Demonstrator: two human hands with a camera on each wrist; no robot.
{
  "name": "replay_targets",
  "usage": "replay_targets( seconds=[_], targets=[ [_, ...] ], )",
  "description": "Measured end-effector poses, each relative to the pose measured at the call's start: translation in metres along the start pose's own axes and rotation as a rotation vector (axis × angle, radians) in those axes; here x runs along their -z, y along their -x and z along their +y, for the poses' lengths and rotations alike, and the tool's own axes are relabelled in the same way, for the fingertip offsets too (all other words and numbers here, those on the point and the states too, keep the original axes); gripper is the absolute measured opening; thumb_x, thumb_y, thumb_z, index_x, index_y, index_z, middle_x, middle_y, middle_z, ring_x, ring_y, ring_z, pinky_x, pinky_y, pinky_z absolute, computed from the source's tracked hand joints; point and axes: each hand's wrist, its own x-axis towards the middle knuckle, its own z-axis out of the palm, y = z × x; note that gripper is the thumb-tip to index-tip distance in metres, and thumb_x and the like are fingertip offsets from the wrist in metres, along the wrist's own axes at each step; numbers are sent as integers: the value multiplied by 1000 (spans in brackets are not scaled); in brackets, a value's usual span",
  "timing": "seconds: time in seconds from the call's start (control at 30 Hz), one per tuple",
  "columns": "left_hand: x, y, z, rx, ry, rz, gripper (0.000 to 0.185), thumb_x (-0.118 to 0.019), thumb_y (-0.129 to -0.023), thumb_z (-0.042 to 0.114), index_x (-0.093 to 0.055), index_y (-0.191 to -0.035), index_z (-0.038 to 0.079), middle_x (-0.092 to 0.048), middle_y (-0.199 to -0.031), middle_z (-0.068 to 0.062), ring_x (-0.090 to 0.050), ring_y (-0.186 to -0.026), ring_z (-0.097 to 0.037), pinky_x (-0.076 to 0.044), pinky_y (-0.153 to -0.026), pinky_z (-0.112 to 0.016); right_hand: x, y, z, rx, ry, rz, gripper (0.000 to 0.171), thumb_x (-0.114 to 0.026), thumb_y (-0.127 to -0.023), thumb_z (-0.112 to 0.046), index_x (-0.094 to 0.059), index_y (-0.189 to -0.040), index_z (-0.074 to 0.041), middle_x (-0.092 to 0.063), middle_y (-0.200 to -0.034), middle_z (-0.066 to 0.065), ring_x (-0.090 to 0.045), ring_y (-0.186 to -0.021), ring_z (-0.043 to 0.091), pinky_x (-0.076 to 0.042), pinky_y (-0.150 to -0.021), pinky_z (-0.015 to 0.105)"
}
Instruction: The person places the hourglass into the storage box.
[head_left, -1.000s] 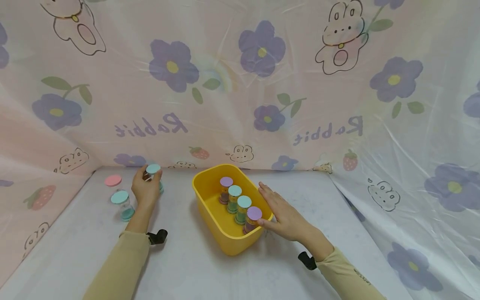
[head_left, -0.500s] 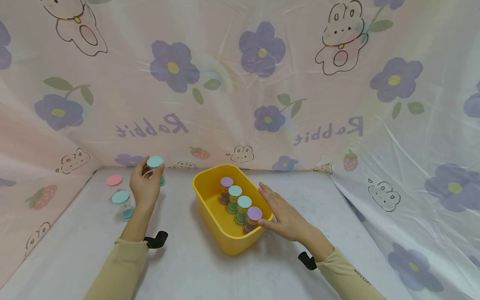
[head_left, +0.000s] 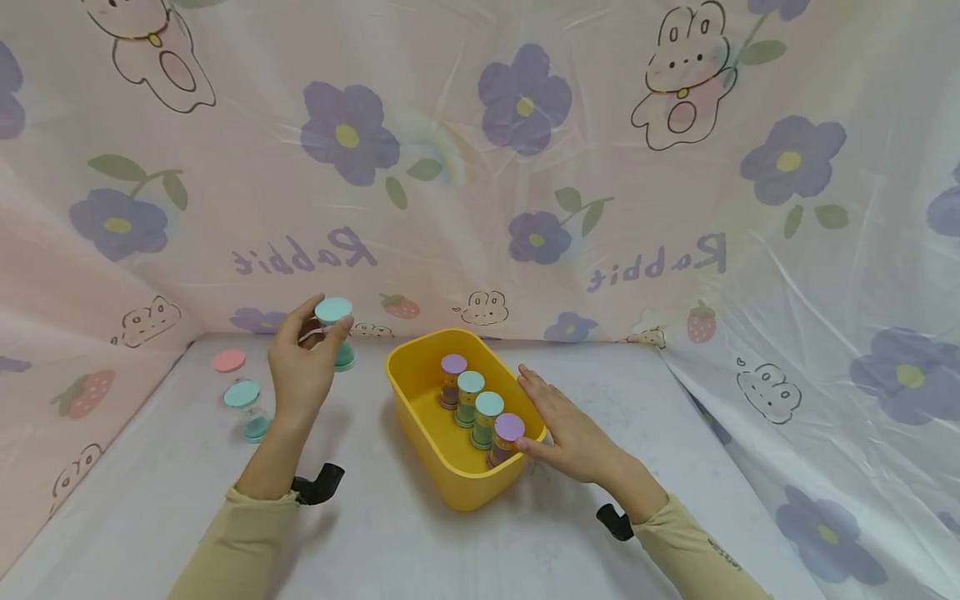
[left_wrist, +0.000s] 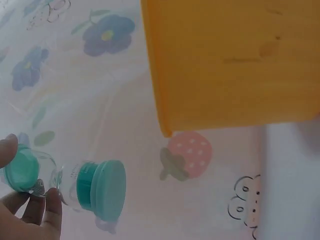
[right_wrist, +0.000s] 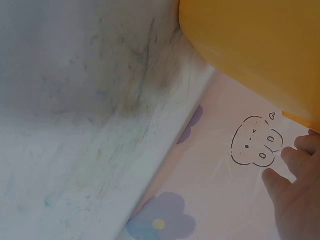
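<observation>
My left hand [head_left: 303, 367] pinches an hourglass [head_left: 333, 312] by its upper part, left of the yellow bin. In the left wrist view this hourglass [left_wrist: 108, 191] has teal caps, a clear narrow-waisted body and teal sand at one end. The yellow bin [head_left: 427, 446] holds a row of upright hourglasses, with a purple-capped hourglass [head_left: 510, 427] at the near end and teal-capped ones in the middle. My right hand [head_left: 577, 437] rests against the bin's right rim, fingers straight, thumb over the near corner. In the right wrist view some fingers [right_wrist: 277, 185] show beside the bin [right_wrist: 250, 45].
Two more hourglasses stand at the table's left: a pink-capped hourglass [head_left: 228, 362] and a teal-capped hourglass [head_left: 243, 395] in front of it. A patterned curtain [head_left: 450, 208] hangs behind the white table [head_left: 390, 550].
My left hand has lifted the teal hourglass and carried it to the right, toward the bin. The right hand and the bin stay in place.
</observation>
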Motion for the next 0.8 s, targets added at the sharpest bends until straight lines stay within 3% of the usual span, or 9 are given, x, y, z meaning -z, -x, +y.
replay_targets(
  seconds=[0.23,0.53,0.67,0.8],
  targets=[
    [-9,9,19,-55,29,-107,53,-77,-95,10,-60,-145,6,-59,-129,-11,-57,-111,-13,-51,-93,-11,0,0,1,7,2,1,89,-62,-101,-50,-18,-167,-8,-13,-174,7,-18,-159,30,-19,-127,55],
    [-26,21,26,-99,68,-269,52,-78,-93,6,-60,-142,2,-61,-129,-12,-60,-114,-16,-52,-96,-15,0,1,1,11,-5,6,89,-61,-101,-50,-17,-167,-11,-13,-174,6,-20,-158,31,-20,-126,56],
    [-34,21,23,-131,31,-374,52,-79,-93,7,-61,-141,4,-61,-129,-12,-62,-113,-22,-55,-93,-18,0,1,2,16,-6,7,89,-61,-101,-49,-18,-167,-8,-13,-174,7,-20,-158,31,-20,-126,56],
    [-40,19,18,-167,-70,-461,51,-81,-92,8,-63,-140,3,-60,-128,-15,-64,-113,-28,-60,-92,-29,0,0,2,20,-3,10,88,-62,-101,-49,-20,-166,-5,-13,-174,7,-20,-158,31,-21,-126,56]
  ],
)
